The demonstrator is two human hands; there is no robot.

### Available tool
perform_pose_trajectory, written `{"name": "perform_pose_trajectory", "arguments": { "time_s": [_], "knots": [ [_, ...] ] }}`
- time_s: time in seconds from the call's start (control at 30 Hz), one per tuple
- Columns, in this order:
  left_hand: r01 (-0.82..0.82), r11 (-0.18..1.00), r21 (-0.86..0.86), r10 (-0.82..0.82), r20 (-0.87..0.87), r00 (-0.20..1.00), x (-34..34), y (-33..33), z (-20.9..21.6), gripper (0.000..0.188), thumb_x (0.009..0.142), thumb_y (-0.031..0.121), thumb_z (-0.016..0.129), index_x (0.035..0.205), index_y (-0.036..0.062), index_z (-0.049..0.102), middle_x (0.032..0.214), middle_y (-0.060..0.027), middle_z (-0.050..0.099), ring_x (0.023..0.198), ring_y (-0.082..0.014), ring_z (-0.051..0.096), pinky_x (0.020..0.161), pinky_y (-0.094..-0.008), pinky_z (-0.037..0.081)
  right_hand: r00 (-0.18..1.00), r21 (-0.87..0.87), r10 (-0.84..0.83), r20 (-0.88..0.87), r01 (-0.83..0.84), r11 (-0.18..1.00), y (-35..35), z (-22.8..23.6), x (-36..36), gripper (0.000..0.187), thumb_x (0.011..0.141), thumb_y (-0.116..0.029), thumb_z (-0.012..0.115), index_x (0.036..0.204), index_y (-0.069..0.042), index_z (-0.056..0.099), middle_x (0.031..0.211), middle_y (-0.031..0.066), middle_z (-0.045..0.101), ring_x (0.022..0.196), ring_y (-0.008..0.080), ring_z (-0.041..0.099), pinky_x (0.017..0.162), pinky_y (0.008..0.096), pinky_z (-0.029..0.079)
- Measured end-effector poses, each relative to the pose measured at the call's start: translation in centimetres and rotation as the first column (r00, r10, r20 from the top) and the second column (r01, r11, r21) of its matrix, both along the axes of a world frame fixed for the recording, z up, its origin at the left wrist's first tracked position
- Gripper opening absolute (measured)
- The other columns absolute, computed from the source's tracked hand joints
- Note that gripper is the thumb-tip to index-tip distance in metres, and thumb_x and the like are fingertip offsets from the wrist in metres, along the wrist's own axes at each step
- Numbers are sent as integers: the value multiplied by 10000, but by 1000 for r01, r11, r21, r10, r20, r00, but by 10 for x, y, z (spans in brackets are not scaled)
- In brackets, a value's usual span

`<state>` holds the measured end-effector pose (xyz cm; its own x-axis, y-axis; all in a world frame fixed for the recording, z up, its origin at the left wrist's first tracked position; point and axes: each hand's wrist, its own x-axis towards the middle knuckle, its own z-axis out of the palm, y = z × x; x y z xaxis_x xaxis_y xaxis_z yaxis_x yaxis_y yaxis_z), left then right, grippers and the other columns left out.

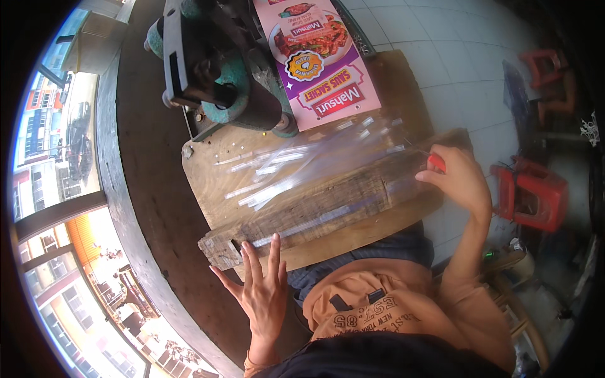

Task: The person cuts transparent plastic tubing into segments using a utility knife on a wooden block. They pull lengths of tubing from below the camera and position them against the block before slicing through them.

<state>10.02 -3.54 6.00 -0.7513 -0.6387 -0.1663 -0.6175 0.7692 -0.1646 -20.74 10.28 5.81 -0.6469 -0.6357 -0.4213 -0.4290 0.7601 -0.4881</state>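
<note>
A long, rough wooden beam lies slantwise across a wooden board in front of me. Along its top runs a narrow clear plastic strip. My left hand is open, its fingers spread and their tips at the strip's left end, beside a small dark piece on the beam. Over the beam's right end, my right hand is closed around a red-handled tool. A thin shaft seems to point left from it; its tip is too blurred to tell. Several loose clear strips lie beyond the beam.
A heavy green and dark metal machine stands at the far left of the board. Beside it lies a pink printed packaging sheet. Red plastic stools stand on the tiled floor at right. A ledge runs along the left.
</note>
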Motion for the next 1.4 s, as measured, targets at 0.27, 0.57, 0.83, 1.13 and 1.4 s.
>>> {"name": "perform_pose_trajectory", "arguments": {
  "time_s": [0.27,0.57,0.83,1.13,1.4],
  "knots": [
    [54,998,-37,-53,30,998,-1,-1,-4,610,785,268,667,1343,331,428,1219,-263,507,1113,-271,564,1049,-644,146,997,-8,27,70,-26,1000,0,-5,-8,319,693,-250,742,720,11,559,655,166,586,625,349,566,608,388,430],
    [98,994,-55,-94,65,993,-4,1,-3,586,813,294,641,1351,344,412,1211,-305,491,1127,-303,545,1060,-583,211,993,59,72,88,-78,995,-9,4,-13,303,687,-249,740,704,4,575,650,159,595,634,323,594,603,383,438],
    [122,991,-61,-116,95,989,-9,1,0,564,829,277,634,1353,289,427,1207,-336,484,1140,-335,528,1058,-492,274,997,130,65,35,-69,989,-11,5,-9,305,689,-279,738,732,-15,593,680,135,625,672,325,615,630,397,455],
    [103,992,-78,-98,58,993,-6,2,-5,588,816,284,649,1358,297,422,1210,-325,493,1147,-344,519,995,-405,373,998,111,55,35,-58,992,-9,5,-7,308,697,-284,736,745,-14,595,697,139,629,692,328,620,644,402,460],
    [-88,996,5,88,-26,996,-4,9,1,581,812,352,638,1349,254,439,1320,-242,443,1194,-255,496,1085,-505,177,997,121,70,32,-74,990,-8,3,-7,309,701,-275,733,774,-5,601,707,133,631,686,318,618,643,396,457]
  ]
}}
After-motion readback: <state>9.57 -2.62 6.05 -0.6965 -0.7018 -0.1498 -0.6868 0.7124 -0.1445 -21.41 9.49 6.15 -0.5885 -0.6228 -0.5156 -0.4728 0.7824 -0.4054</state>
